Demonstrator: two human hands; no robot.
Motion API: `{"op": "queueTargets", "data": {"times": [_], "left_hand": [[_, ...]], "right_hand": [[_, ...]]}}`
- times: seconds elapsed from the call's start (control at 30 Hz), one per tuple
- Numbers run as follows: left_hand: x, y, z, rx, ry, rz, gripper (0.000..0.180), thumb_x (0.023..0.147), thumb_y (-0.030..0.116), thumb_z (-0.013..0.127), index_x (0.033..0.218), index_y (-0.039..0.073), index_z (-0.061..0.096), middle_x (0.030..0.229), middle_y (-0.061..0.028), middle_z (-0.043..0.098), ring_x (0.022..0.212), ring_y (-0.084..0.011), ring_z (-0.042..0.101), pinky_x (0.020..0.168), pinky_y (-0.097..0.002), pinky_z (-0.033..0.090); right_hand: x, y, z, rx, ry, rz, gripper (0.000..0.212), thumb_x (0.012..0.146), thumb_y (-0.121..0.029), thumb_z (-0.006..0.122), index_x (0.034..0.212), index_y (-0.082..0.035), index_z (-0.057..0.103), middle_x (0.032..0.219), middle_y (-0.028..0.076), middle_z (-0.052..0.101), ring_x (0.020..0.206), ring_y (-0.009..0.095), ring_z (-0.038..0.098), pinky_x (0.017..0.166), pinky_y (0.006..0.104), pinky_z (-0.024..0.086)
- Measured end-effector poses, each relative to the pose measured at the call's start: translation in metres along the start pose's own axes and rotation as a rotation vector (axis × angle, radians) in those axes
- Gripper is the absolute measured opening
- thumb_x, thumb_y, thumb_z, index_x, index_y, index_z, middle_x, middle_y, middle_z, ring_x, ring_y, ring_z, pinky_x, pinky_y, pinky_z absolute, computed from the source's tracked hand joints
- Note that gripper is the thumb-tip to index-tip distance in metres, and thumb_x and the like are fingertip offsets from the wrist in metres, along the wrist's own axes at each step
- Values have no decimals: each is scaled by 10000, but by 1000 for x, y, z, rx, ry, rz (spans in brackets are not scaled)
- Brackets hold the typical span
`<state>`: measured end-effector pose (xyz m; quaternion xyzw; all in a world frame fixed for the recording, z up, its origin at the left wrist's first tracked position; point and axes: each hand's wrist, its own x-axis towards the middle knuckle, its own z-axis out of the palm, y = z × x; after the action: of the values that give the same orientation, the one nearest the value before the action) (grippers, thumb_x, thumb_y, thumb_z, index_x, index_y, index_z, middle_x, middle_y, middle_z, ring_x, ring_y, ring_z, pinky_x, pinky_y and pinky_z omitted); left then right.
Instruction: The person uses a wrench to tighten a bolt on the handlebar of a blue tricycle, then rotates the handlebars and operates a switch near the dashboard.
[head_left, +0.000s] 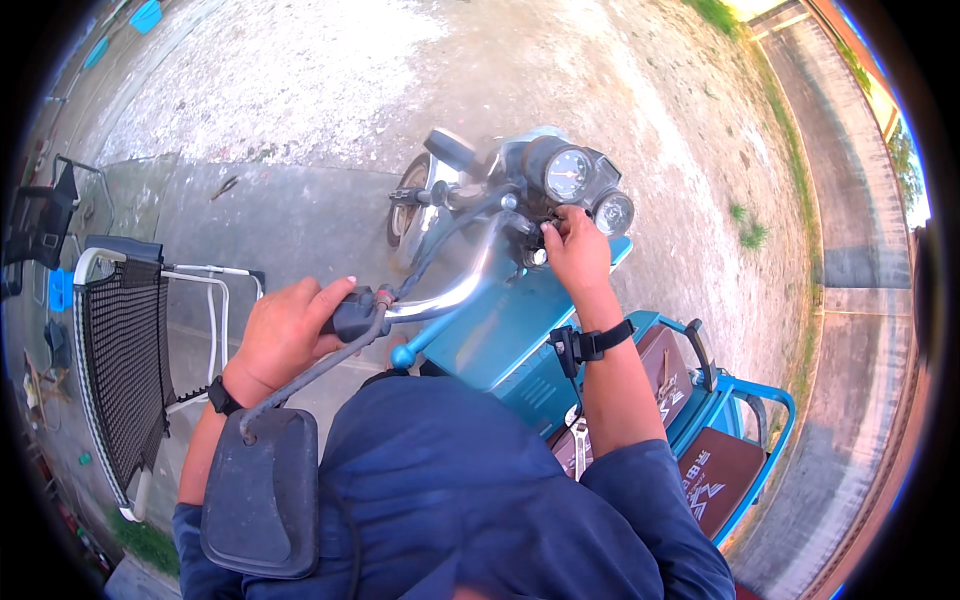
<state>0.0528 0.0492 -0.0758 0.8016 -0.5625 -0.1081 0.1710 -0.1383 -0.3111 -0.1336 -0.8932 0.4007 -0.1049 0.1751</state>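
Observation:
My left hand is wrapped round the black handlebar grip of a blue motor tricycle. From there the chrome handlebar curves up toward two round gauges. Just below the gauges, at the middle of the handlebar, my right hand has its thumb and fingers drawn together; what they pinch is hidden. A small round silver fitting shows beside its thumb. In front of my left forearm hangs a black mirror on a bent stem. The front wheel lies beyond the handlebar.
A wrench lies by my right elbow, near the blue body panel. Brown seats with a blue rail stand at the right. On the left is a mesh folding chair. A low wall runs along the far right.

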Motion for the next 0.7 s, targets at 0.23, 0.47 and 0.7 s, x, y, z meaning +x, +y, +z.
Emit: {"op": "queueTargets", "data": {"times": [0.23, 0.47, 0.7], "left_hand": [[0, 2, -3, 5, -14, -15, 752, 673, 197, 849, 1368, 193, 563, 863, -85, 555, 761, -304, 625, 645, -439, 515], [0, 1, -1, 5, -22, -18, 760, 667, 185, 848, 1371, 195, 562, 867, -84, 557, 763, -305, 626, 650, -439, 518], [0, 1, -1, 7, -13, -15, 744, 672, 184, 845, 1363, 195, 569, 866, -83, 558, 767, -305, 627, 651, -442, 519]], "right_hand": [[2, 2, -2, -65, -86, 40, 266, 922, -272, 679, 1070, -53, 700, 978, 179, 730, 910, 376, 697, 800, 458, 553], [-4, 15, 7, 104, 31, -85, 326, 926, -353, 682, 1032, -46, 712, 952, 177, 737, 892, 374, 705, 783, 462, 553], [-3, 4, 1, -61, -64, 90, 278, 923, -307, 687, 1036, -54, 708, 947, 174, 738, 894, 368, 708, 787, 468, 552]]}}
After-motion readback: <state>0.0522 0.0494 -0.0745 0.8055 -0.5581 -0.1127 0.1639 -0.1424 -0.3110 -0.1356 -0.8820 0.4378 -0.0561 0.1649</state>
